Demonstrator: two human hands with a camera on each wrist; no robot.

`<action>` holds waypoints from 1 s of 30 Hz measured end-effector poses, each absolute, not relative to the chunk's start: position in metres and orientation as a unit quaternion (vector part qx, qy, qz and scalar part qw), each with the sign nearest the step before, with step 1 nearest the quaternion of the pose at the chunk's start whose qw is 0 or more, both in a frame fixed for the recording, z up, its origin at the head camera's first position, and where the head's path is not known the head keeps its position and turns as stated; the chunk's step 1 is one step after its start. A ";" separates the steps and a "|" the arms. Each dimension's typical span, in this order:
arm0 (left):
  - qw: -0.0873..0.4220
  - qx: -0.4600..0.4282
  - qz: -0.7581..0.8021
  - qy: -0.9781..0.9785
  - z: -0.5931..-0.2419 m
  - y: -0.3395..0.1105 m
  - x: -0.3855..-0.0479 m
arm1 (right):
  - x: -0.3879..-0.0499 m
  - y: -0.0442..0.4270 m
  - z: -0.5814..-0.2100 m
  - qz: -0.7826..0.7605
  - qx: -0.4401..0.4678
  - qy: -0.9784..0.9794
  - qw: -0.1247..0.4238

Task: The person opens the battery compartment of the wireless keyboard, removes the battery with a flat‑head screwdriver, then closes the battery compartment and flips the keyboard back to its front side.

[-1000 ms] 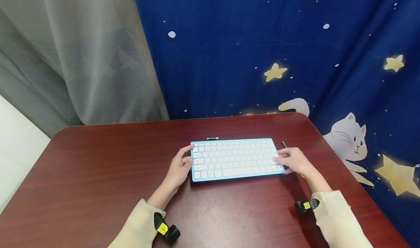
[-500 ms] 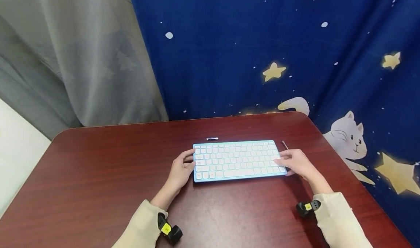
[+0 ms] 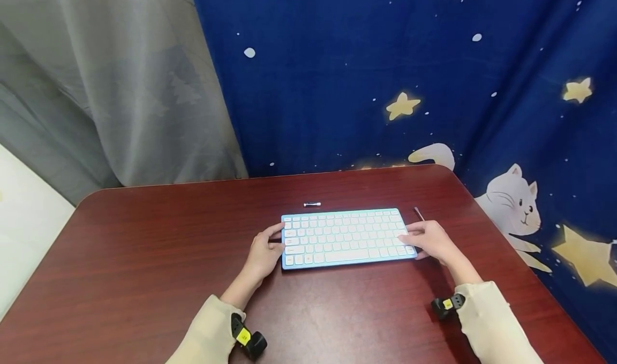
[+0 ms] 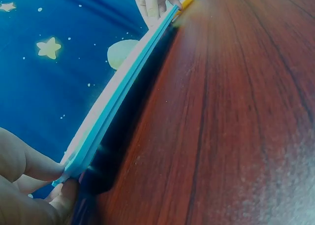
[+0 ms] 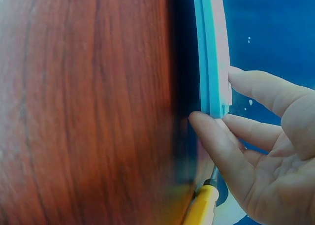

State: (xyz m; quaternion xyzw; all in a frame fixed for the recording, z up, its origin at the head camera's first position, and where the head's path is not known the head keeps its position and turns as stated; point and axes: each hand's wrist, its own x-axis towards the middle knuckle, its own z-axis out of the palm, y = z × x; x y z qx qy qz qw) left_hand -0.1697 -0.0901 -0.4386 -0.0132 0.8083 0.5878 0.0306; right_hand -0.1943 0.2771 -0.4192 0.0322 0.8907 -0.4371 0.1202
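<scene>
A light-blue keyboard (image 3: 347, 239) with white keys lies face up between both hands. My left hand (image 3: 262, 252) pinches its left edge; in the left wrist view that hand (image 4: 27, 185) has fingertips above and below the blue rim. At the right end, my right hand (image 3: 430, 239) grips the corner, the thumb over the keys. The right wrist view shows fingers of the right hand (image 5: 266, 151) reaching under the keyboard (image 5: 209, 52). A dark band runs beneath the keyboard's edge there; whether it touches the table I cannot tell.
A small black and silver cylinder, like a battery (image 3: 312, 204), lies behind the keyboard. Just past the right hand is a screwdriver (image 3: 418, 212), its yellow handle (image 5: 203, 205) plain in the right wrist view. The dark red table (image 3: 144, 257) ends at curtains (image 3: 328, 75).
The keyboard has come slightly down and toward me in the head view, so the small cylinder behind it shows fully. Both hands have kept their hold and moved along with it.
</scene>
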 end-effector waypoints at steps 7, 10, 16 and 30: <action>0.026 -0.014 0.579 0.814 -0.442 -0.088 -0.169 | -0.194 0.276 -0.423 -0.423 0.032 0.898 0.116; 0.027 -0.013 0.572 0.820 -0.442 -0.087 -0.169 | -0.194 0.274 -0.422 -0.403 0.028 0.908 0.110; 0.028 -0.009 0.561 0.827 -0.440 -0.089 -0.167 | -0.194 0.270 -0.423 -0.378 0.028 0.920 0.105; 0.047 -0.007 0.586 0.809 -0.435 -0.105 -0.180 | -0.202 0.276 -0.414 -0.403 0.005 0.911 0.093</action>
